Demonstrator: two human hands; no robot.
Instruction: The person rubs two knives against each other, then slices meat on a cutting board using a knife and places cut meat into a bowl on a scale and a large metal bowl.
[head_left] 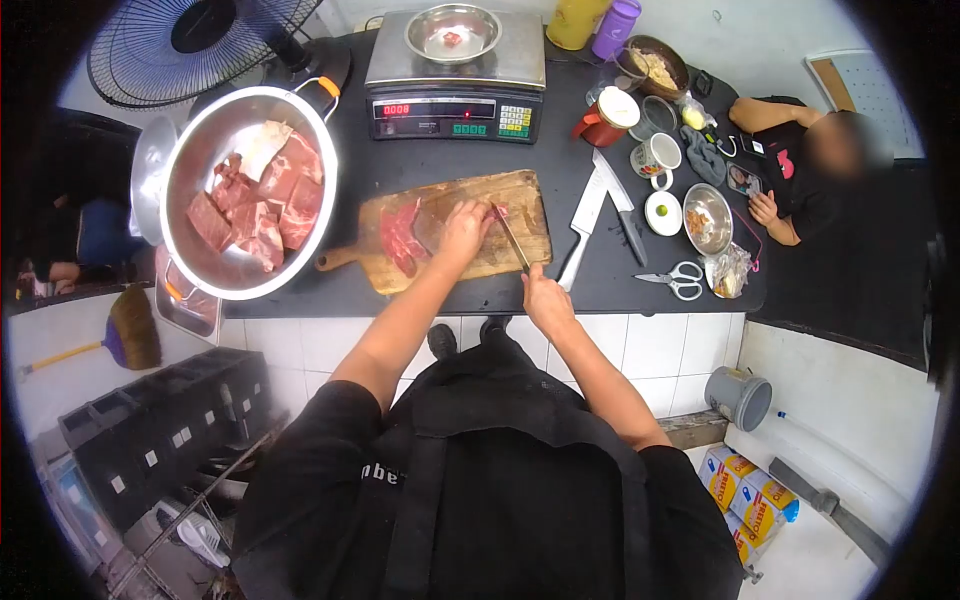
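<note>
My right hand (pixel 547 300) is closed round the handle of a knife (pixel 513 240), whose blade points away from me across the wooden cutting board (pixel 460 275). Against the left side of the blade, my left hand (pixel 466 228) has its fingers bent down on a small piece of raw meat (pixel 501 212), mostly hidden under the fingertips. A larger slice of red meat (pixel 402 238) lies flat on the board to the left of my left hand.
A big metal pot (pixel 178 215) of meat chunks stands left of the board. Behind it, a digital scale (pixel 455 100) carries a steel bowl (pixel 453 33). Two knives (pixel 588 205), scissors (pixel 680 280), a mug (pixel 655 158) and bowls lie rightward. A person (pixel 800 180) holds a phone (pixel 744 180).
</note>
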